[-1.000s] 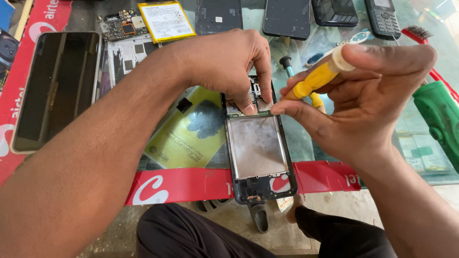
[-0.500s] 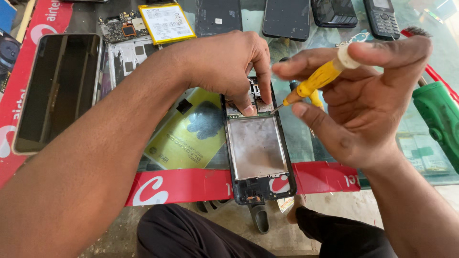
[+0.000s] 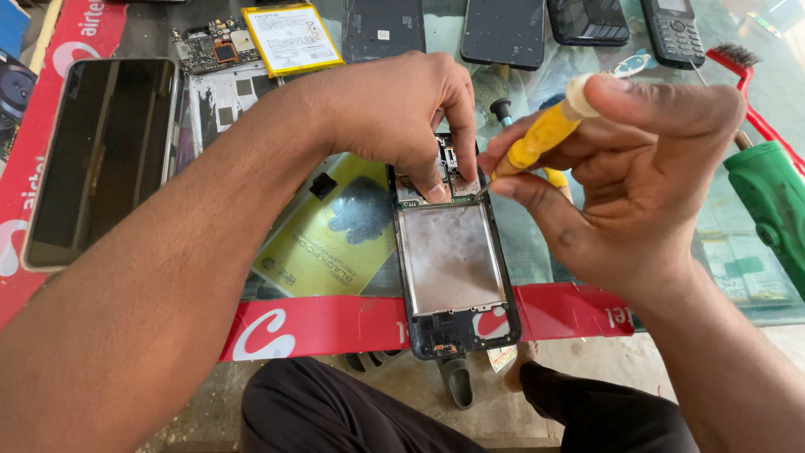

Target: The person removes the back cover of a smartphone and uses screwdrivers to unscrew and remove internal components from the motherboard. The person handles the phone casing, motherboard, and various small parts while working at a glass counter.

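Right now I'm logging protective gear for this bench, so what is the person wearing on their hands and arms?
Nothing shows on either. The left hand and right hand are bare: no gloves, rings or watch visible. Both forearms are uncovered as far as the picture shows, with no sleeve in view. Dark trousers cover the legs below.

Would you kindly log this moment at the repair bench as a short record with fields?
Setting: glass-topped table seen from the head camera
Left hand: fingertips pressing on the upper part of the opened phone frame
Right hand: holding a yellow-handled screwdriver, tip at the frame's top right
Beside the frame: yellow-green sheet on its left
Far side: yellow-edged battery, circuit board, dark phones, keypad phone
Left edge: large dark screen
Right edge: green tool, red brush
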